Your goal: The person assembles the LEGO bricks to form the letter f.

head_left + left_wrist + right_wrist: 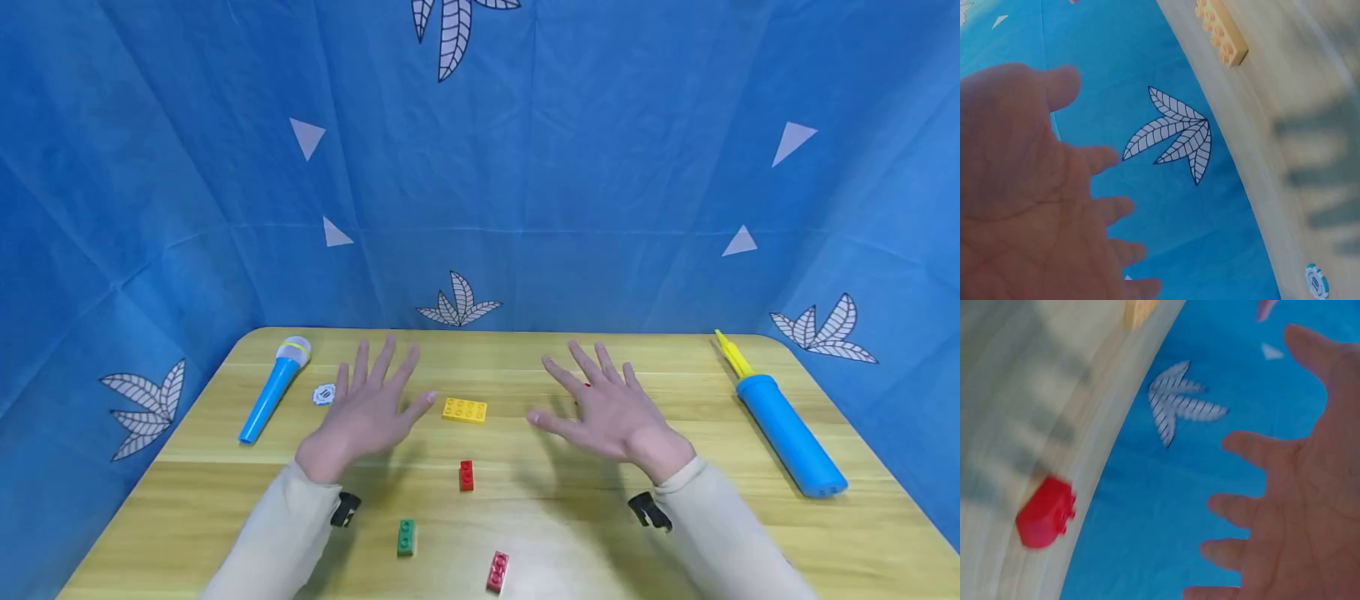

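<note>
Fingers spread wide apart, a person's left hand (pixel 369 421) and right hand (pixel 618 421) hover over a pale wood-grain table (pixel 195 492); from the head view, a flat yellow plastic studded brick (pixel 464 410) lies at the left's 3 o'clock, a round blue-and-white chip (pixel 324 394) at its 10 o'clock, a red plastic block (pixel 1042 515) at the right's 11 o'clock.

Passing room lay between the yellow brick (pixel 464 410) and the far edge of the surface (pixel 187 500), where a curtain (pixel 525 192) rose; the microphone (pixel 274 388) obstructed the far left corner, the pump (pixel 783 427) the far right.
</note>
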Action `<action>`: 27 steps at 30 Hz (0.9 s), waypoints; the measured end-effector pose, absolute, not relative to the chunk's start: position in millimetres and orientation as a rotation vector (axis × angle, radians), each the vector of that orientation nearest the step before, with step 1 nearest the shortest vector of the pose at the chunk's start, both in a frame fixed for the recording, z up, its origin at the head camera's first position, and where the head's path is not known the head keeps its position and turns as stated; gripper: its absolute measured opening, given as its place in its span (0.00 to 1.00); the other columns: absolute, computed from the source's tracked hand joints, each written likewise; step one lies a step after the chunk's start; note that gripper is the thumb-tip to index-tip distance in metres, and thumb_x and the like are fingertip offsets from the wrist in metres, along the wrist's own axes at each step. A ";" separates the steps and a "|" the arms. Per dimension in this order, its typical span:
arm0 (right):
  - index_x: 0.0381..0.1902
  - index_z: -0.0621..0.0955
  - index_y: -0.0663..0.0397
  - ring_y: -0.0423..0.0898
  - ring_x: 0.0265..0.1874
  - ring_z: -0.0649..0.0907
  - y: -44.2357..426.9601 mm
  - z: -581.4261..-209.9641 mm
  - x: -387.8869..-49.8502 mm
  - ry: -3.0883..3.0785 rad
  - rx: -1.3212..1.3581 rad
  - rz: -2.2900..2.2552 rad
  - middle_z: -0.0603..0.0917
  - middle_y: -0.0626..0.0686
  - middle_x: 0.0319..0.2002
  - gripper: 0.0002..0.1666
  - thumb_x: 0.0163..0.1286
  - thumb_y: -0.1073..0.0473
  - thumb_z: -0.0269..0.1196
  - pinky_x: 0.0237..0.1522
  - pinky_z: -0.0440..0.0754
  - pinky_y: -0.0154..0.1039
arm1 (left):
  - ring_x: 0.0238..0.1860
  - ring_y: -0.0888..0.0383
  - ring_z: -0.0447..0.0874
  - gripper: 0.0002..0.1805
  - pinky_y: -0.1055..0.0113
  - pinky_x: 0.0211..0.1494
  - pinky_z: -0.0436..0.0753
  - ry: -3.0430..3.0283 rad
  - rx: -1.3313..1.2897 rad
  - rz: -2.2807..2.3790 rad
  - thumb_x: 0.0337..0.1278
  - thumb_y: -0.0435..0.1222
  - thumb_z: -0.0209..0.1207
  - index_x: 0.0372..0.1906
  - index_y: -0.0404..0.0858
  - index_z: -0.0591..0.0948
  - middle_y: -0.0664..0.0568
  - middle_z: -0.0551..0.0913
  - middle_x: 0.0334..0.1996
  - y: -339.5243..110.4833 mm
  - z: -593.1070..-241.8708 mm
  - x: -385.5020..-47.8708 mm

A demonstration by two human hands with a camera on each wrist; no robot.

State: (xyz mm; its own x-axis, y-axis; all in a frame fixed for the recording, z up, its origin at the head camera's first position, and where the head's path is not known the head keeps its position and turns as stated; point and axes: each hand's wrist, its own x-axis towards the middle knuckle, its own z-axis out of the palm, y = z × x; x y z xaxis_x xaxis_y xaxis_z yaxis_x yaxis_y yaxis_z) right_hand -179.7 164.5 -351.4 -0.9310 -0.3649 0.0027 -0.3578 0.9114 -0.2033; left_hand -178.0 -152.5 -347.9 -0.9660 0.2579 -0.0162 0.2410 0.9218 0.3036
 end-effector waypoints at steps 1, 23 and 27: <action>0.78 0.57 0.35 0.64 0.74 0.44 160.7 -351.7 -175.3 3.036 -0.604 -0.309 0.47 0.56 0.78 0.54 0.61 0.15 0.40 0.67 0.42 0.68 | 0.74 0.35 0.25 0.40 0.35 0.69 0.33 3.008 0.401 0.453 0.72 0.61 0.41 0.79 0.46 0.51 0.41 0.38 0.78 -151.9 -348.9 -176.3; 0.46 0.79 0.38 0.44 0.32 0.80 106.1 -381.3 -89.9 2.793 -1.009 -0.125 0.79 0.41 0.35 0.36 0.55 0.20 0.59 0.36 0.78 0.45 | 0.37 0.55 0.77 0.28 0.54 0.44 0.77 2.894 0.764 0.374 0.49 0.51 0.72 0.51 0.39 0.82 0.51 0.81 0.40 -109.3 -387.5 -149.8; 0.34 0.75 0.36 0.39 0.26 0.74 99.1 -389.6 -83.7 2.777 -1.056 -0.104 0.71 0.39 0.28 0.29 0.54 0.22 0.63 0.31 0.74 0.41 | 0.33 0.58 0.73 0.26 0.57 0.40 0.75 2.911 0.793 0.336 0.47 0.51 0.73 0.47 0.40 0.82 0.55 0.78 0.34 -105.0 -391.6 -147.5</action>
State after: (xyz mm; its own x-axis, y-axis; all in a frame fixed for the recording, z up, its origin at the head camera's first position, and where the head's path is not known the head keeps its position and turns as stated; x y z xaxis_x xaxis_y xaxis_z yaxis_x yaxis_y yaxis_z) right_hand -83.7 99.1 -389.6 -0.7353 -0.6647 -0.1325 -0.6529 0.7471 -0.1246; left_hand -147.5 -105.0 -391.6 -0.8583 0.5113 -0.0439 0.4879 0.8395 0.2390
